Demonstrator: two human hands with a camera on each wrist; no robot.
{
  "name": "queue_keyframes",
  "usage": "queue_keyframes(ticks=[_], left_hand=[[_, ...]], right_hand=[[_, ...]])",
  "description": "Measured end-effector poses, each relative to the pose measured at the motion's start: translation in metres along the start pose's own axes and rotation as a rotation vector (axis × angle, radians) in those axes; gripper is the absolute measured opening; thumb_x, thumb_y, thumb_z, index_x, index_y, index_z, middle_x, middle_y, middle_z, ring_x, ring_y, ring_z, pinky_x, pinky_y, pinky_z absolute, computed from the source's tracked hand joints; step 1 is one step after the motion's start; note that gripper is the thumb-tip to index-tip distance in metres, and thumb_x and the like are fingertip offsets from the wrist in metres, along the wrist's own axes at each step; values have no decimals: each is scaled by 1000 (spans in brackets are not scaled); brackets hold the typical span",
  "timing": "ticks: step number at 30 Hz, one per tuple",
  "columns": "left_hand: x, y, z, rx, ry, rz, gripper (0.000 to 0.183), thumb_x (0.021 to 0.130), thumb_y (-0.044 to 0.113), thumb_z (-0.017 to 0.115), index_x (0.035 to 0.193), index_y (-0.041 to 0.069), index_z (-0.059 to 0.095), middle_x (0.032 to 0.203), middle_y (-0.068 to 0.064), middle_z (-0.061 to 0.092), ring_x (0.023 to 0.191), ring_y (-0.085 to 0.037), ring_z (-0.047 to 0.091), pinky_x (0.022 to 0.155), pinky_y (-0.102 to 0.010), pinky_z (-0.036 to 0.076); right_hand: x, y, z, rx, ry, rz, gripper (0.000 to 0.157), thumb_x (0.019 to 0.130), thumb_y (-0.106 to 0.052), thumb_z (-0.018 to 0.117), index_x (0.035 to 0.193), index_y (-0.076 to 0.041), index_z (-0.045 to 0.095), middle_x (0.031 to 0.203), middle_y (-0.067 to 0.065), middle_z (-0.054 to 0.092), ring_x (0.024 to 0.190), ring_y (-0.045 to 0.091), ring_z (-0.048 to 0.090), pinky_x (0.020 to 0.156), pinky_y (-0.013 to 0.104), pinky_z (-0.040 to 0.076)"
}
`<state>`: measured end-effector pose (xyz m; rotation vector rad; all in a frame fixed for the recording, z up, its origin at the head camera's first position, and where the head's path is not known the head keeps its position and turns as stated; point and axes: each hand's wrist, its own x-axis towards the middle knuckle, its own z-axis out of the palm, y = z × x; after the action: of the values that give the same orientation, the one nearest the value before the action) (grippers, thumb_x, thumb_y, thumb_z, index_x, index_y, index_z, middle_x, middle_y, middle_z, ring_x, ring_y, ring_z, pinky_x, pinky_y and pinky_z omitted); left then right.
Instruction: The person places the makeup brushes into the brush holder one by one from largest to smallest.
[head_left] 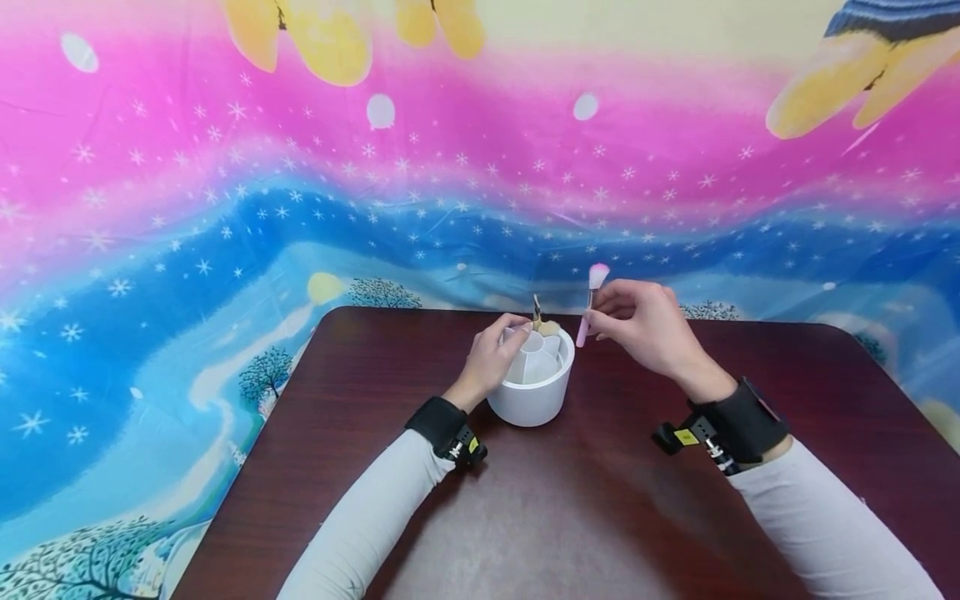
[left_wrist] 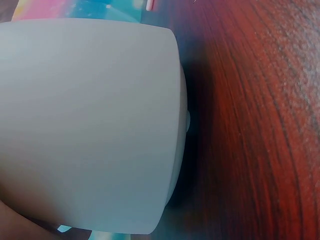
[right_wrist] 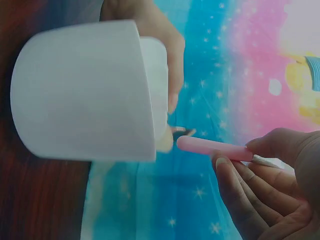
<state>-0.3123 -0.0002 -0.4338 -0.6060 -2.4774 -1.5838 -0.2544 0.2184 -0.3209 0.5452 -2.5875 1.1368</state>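
A white round brush holder (head_left: 528,406) with inner dividers stands on the table; its smooth wall (left_wrist: 90,125) fills much of the left wrist view. My left hand (head_left: 486,360) grips its left side at the rim, fingers over the top edge. Just right of the holder, my right hand (head_left: 648,329) pinches a makeup brush (right_wrist: 210,146) by its pink handle. The brush's pink and white bristles point up, and the handle end hangs beside the rim. Inside the holder, at the back, are a pale bristle head (head_left: 550,328) and a thin dark-tipped brush (head_left: 537,307).
The dark red-brown wooden table (head_left: 315,467) has its far edge just behind the holder. A pink and blue patterned cloth (head_left: 487,192) hangs behind it. Both wrists wear black straps (head_left: 742,421) with small cameras.
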Motion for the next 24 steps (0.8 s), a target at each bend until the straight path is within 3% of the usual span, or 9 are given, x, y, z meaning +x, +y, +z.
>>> queue_keyframes(ticks=[11, 18, 24], left_hand=[[-1, 1, 0, 7, 7, 6, 37, 94, 47, 45, 113, 20, 62, 113, 1, 62, 105, -14, 51, 89, -43, 43], [-1, 2, 1, 6, 10, 9, 38, 94, 48, 45, 113, 20, 62, 113, 1, 62, 104, -13, 51, 89, -42, 43], [0, 2, 0, 9, 13, 8, 37, 94, 46, 45, 113, 20, 61, 113, 1, 62, 105, -14, 51, 89, -43, 43]], right_hand=[[-7, 3, 27, 121, -80, 11, 10, 87, -13, 67, 93, -8, 62, 81, 6, 67, 72, 17, 64, 61, 29, 54], [-11, 4, 33, 101, -73, 19, 8, 88, -16, 66, 91, -10, 62, 79, 5, 66, 65, 16, 62, 55, 32, 52], [-13, 6, 32, 1, -67, 7, 9, 90, -23, 64, 89, -13, 65, 73, 3, 63, 58, 14, 55, 52, 33, 47]])
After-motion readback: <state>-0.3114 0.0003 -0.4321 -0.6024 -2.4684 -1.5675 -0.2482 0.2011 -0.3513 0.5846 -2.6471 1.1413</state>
